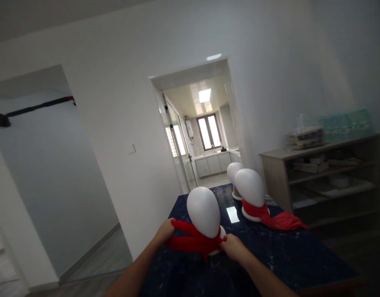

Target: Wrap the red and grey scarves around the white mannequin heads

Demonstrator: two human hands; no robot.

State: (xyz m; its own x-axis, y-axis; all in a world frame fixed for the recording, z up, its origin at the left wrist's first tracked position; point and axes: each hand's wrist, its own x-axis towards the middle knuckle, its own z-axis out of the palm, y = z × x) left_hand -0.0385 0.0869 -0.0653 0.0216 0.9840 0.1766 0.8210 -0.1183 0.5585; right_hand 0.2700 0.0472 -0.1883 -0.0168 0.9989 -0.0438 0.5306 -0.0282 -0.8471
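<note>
Red neckerchief (183,244), head view: passes about the neck of the nearest white mannequin head (203,210). Left hand (165,230), left of this mannequin, has fingers closed on stretched cloth; right hand (233,246), right of its neck, pinches cloth. Uneven pulling could tip the mannequin or skew the wrap.

Near rm dim, greyish; far rm much brighter. Light came mainly from far window (209,131), blown out, + ceiling panel (205,95), also clipped. Hard white glare patch (233,215) showed on dark tabletop (285,251). Shelf unit (275,177) at R sank into shadow low down; bagged goods (306,138) on top were blurred. Red scarf (184,243) kept strong colour, edges slightly soft. Wide-angle stretch was obvious at L/R edges.
</note>
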